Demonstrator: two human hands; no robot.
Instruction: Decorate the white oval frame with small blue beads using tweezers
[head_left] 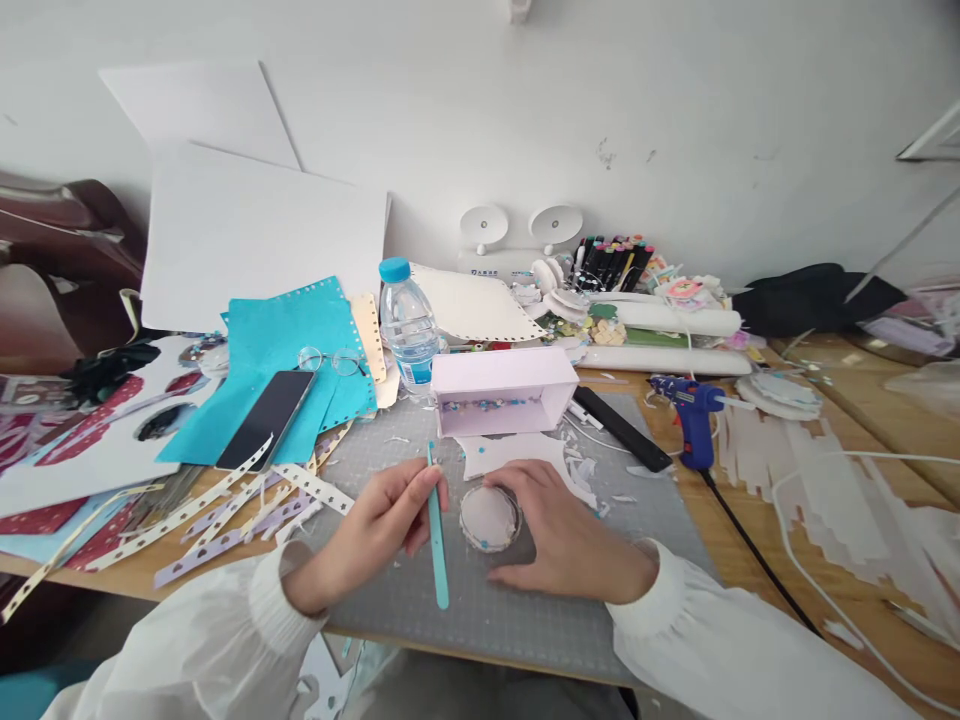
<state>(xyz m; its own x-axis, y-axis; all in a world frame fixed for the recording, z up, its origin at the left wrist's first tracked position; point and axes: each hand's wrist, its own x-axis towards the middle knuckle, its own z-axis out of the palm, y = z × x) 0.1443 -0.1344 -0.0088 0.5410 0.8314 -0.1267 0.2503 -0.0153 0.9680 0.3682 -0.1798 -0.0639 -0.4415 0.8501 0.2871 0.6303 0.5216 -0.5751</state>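
Note:
A thin teal strip (438, 545) is pinched upright in my left hand (390, 510), between thumb and fingers, over the grey cutting mat (480, 620). To its right lies a round white disc (489, 517) with a rough edge and small blue bits. My right hand (559, 530) curves around the disc's right side, fingers at its upper edge and thumb near its lower side. Just behind stands an open lilac box (504, 375) with coloured bits along its inside. A white paper piece (517, 455) lies between box and disc.
A water bottle (409, 325) stands beside the box. At the left are a phone (266, 418), glasses (330, 360), teal sheets (277, 340) and punched paper strips. A blue glue gun (696, 415), its cable and a black bar (622, 428) are at the right.

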